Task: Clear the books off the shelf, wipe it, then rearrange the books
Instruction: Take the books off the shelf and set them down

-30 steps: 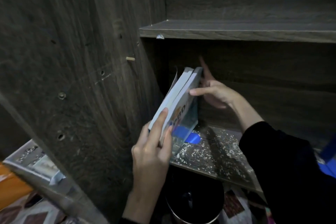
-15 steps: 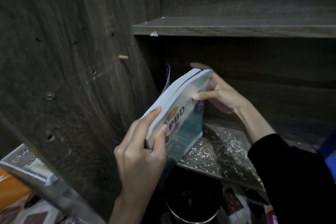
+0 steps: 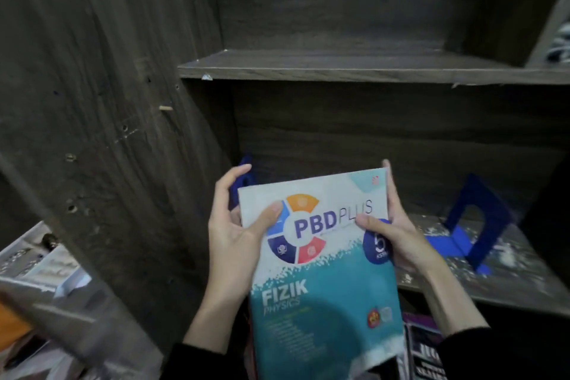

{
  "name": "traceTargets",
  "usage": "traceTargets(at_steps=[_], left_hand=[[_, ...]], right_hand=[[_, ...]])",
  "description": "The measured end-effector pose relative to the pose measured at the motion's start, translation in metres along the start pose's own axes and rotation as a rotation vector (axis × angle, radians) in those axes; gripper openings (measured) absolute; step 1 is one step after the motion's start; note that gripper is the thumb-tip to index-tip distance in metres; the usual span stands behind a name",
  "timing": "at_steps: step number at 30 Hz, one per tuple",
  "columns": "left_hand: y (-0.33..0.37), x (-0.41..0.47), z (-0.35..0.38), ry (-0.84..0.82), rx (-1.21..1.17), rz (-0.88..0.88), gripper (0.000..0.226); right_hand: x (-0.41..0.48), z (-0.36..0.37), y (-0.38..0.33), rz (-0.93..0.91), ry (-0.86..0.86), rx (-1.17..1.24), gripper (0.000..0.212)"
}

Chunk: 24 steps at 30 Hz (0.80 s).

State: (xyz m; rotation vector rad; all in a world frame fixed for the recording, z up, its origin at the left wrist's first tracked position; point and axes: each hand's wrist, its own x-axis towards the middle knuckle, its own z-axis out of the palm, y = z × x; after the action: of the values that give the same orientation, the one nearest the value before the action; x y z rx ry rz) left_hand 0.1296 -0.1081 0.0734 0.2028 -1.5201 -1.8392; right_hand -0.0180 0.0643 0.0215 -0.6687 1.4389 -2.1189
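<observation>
Thumbs of left hand and right hand clamp the physics workbook at 9 and 3 o'clock; best carry it level off the dusty shelf.

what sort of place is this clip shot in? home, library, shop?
Probably a home study corner: a dark wood bookshelf, a school physics workbook, and a blue bookend standing on the dusty, speckled lower shelf.
</observation>
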Motion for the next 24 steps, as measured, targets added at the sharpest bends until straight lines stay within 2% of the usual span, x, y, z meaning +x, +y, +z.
traceTargets(at_steps=[3,5,7,10,12,18,20,21,23,24], left_hand=[[-0.037,-0.004,-0.004,-0.047,0.114,-0.028,0.051],[-0.059,-0.012,-0.002,-0.138,0.24,-0.005,0.038],[-0.079,-0.023,0.006,-0.213,0.341,-0.025,0.027],[-0.121,-0.051,0.015,-0.297,0.489,-0.097,0.014],[-0.157,-0.077,0.017,-0.353,0.569,-0.153,0.026],[-0.257,-0.142,0.048,-0.511,0.532,-0.448,0.021],[-0.283,-0.149,0.067,-0.554,0.515,-0.519,0.012],[-0.297,-0.149,0.078,-0.577,0.521,-0.532,0.032],[-0.337,-0.15,0.097,-0.641,0.591,-0.417,0.068],[-0.353,-0.148,0.109,-0.66,0.609,-0.395,0.071]], right_hand=[[-0.036,-0.006,0.003,-0.157,0.157,-0.407,0.083],[-0.057,-0.013,0.009,-0.148,0.188,-0.562,0.059],[-0.077,-0.026,0.02,-0.069,0.213,-0.602,0.043],[-0.114,-0.052,0.05,0.063,0.3,-0.649,0.042],[-0.14,-0.069,0.073,0.191,0.342,-0.668,0.043],[-0.205,-0.141,0.132,0.474,0.448,-0.754,0.041],[-0.211,-0.174,0.142,0.56,0.491,-0.794,0.04],[-0.21,-0.191,0.146,0.583,0.511,-0.826,0.042],[-0.204,-0.224,0.149,0.602,0.542,-0.885,0.044],[-0.199,-0.239,0.149,0.603,0.554,-0.897,0.044]])
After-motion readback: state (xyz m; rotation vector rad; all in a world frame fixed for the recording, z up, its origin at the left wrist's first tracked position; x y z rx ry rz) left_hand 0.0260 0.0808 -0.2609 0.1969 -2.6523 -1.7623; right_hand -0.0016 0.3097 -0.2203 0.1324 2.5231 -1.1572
